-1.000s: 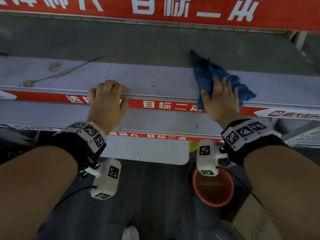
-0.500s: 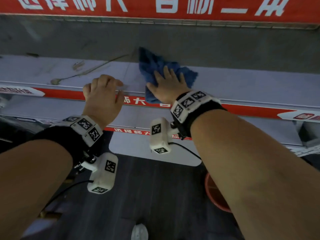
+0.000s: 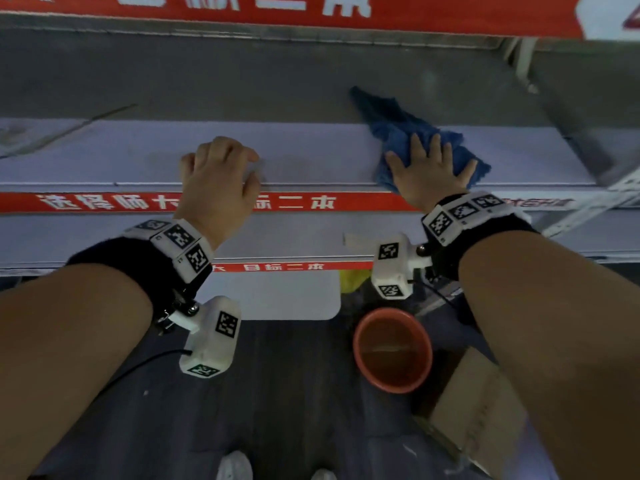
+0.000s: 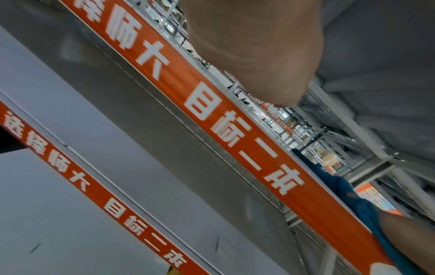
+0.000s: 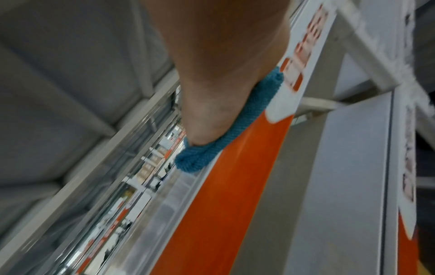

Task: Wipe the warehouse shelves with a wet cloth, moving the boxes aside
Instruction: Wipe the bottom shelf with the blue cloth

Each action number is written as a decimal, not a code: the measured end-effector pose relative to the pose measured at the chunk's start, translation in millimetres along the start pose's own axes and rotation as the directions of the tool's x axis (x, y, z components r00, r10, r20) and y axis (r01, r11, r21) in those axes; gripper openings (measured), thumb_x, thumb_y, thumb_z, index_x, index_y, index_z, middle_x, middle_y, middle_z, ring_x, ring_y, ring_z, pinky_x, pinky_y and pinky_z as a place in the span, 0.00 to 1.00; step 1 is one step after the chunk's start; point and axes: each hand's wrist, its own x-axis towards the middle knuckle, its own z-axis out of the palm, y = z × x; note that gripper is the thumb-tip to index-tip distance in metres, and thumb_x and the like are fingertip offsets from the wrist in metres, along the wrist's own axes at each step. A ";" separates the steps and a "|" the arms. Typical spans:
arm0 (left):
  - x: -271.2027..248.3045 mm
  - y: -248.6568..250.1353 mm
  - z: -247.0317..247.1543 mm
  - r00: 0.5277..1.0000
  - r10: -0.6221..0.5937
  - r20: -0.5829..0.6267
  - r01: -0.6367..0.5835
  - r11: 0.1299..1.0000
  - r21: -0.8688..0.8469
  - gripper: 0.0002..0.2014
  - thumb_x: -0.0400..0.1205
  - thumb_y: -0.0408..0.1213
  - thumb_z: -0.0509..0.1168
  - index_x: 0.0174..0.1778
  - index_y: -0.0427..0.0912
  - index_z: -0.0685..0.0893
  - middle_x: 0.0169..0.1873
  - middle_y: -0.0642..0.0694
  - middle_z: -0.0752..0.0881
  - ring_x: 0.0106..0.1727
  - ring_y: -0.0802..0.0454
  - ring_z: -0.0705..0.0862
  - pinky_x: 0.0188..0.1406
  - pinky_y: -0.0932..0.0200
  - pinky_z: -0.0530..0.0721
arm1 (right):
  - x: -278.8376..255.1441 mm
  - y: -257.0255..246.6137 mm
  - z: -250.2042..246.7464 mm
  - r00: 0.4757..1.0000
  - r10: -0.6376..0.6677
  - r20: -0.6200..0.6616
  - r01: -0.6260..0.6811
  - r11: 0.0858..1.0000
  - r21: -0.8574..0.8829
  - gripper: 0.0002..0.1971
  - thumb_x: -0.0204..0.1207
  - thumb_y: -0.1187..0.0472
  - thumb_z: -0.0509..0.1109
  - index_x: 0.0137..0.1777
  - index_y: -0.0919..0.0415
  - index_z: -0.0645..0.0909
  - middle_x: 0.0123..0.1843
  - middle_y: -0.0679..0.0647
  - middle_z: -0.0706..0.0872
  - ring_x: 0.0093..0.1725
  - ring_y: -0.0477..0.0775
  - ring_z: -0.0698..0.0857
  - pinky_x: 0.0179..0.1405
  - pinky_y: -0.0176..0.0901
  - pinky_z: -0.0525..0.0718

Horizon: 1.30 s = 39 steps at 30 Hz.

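A blue cloth (image 3: 391,133) lies crumpled on the white shelf (image 3: 311,154), right of centre. My right hand (image 3: 429,168) presses flat on the cloth with its fingers spread and straight. The right wrist view shows the cloth (image 5: 226,137) squeezed between my palm and the shelf's front edge above the red strip (image 5: 223,195). My left hand (image 3: 221,174) rests on the front edge of the shelf, its fingers curled over the lip. In the left wrist view the cloth (image 4: 360,201) hangs at the shelf edge far to the right. No box stands on this stretch of shelf.
An orange bucket (image 3: 393,351) stands on the dark floor below the right hand, with a cardboard box (image 3: 481,410) beside it. A lower shelf (image 3: 294,237) with a red strip runs under the wiped one. A red banner (image 3: 277,12) spans the shelf above.
My right hand has slid the blue cloth back to the right along the shelf after a sweep to the left. The left hand has stayed on the shelf edge.
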 end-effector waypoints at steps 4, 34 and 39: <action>9.5 31.1 2.5 0.999 0.053 0.002 -0.053 0.998 -0.028 0.15 0.81 0.39 0.58 0.63 0.41 0.79 0.62 0.39 0.75 0.66 0.39 0.72 0.66 0.44 0.62 | 5.3 53.3 -9.0 0.983 0.171 -0.065 -0.170 0.985 0.027 0.33 0.84 0.39 0.40 0.85 0.53 0.44 0.86 0.58 0.44 0.85 0.60 0.43 0.79 0.71 0.37; 121.2 162.2 76.1 0.981 0.191 -0.015 -0.191 0.981 -0.013 0.13 0.84 0.46 0.57 0.59 0.46 0.80 0.61 0.42 0.77 0.63 0.40 0.73 0.60 0.47 0.67 | 118.9 65.0 -36.4 0.972 -0.206 0.111 0.205 0.978 0.024 0.27 0.83 0.35 0.42 0.81 0.30 0.43 0.85 0.39 0.40 0.83 0.67 0.35 0.72 0.83 0.35; 119.4 164.2 75.5 0.987 0.157 -0.030 -0.158 0.987 -0.034 0.13 0.83 0.47 0.58 0.58 0.47 0.81 0.61 0.42 0.76 0.64 0.40 0.73 0.62 0.47 0.66 | 130.5 74.6 -39.1 0.974 -0.198 0.112 0.196 0.980 0.031 0.30 0.80 0.32 0.41 0.82 0.32 0.42 0.85 0.40 0.40 0.83 0.66 0.37 0.73 0.82 0.36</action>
